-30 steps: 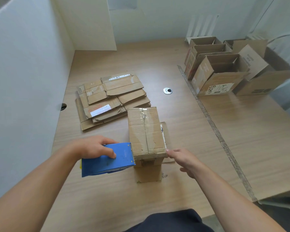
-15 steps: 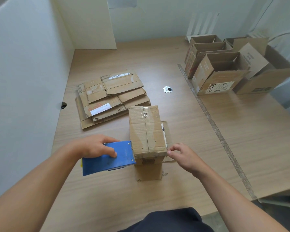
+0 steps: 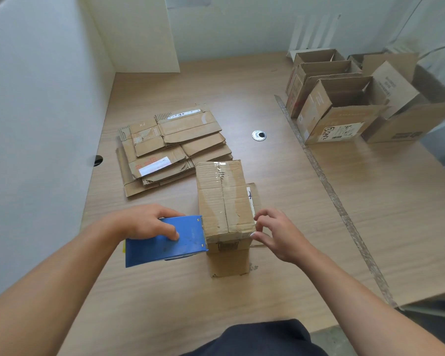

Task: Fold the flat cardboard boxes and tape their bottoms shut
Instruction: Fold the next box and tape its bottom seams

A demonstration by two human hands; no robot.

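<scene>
Where the bench (image 3: pixel 370 214) ran toward its near edge, about midway along, the cardboard box (image 3: pixel 222 199) stood bottom up. Its two bottom flaps lay closed and met in a seam running away from the person. Glossy clear tape, wrinkled, crossed the far end of that seam. Cardboard creased and scuffed; a white label showed on the right side. Loose flaps lay flat on the bench at the near and right sides.

Left hand (image 3: pixel 144 223): fingers (image 3: pixel 165 213) curled over the top of a blue tape dispenser (image 3: pixel 170 242), thumb pressed on its flat face, gripping it. The dispenser's front edge was against the box's near left corner.

Right hand (image 3: pixel 278 235): fingers (image 3: pixel 261 215) half curled, narrow spread, tips and thumb touching the box's near right corner. Could not tell whether they pinched tape there.

A stack of flat boxes (image 3: pixel 170 147) lay just beyond the box, toward the left edge. Folded open boxes (image 3: pixel 339 109) sat in a row at the far right corner. A metal grommet (image 3: pixel 259 135) was set in the bench between the two groups.
</scene>
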